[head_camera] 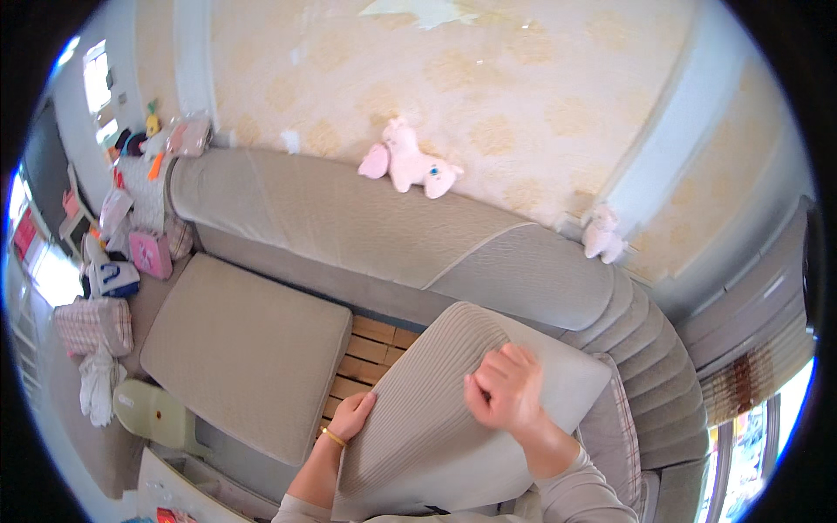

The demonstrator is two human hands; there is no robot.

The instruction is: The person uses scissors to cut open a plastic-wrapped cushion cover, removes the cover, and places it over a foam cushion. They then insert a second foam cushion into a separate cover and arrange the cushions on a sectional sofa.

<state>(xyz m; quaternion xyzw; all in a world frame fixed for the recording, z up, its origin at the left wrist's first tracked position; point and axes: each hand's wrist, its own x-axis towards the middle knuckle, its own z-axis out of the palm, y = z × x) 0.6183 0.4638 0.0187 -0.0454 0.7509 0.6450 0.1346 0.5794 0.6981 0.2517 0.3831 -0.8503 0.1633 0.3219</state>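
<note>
A grey sofa seat cushion [431,399], ribbed on one face and pale on the other, is tilted up off the sofa's wooden slats [363,353]. At its left edge, my left hand [351,416] grips it, thumb on the ribbed side; a gold-coloured bracelet circles the wrist. My right hand [505,387] is over the cushion near its upper fold, fingers curled into a fist and slightly blurred; whether it pinches any fabric cannot be made out. Left of the slats, a second seat cushion [248,353] lies flat.
The sofa backrest [327,209] curves behind, bearing a pink plush toy [418,163] and a smaller one [603,234]. Bags and a pink box [150,253] crowd the left end. A pale green plastic stool [153,413] stands by a table [157,477]. A plaid-edged cushion [611,425] lies right.
</note>
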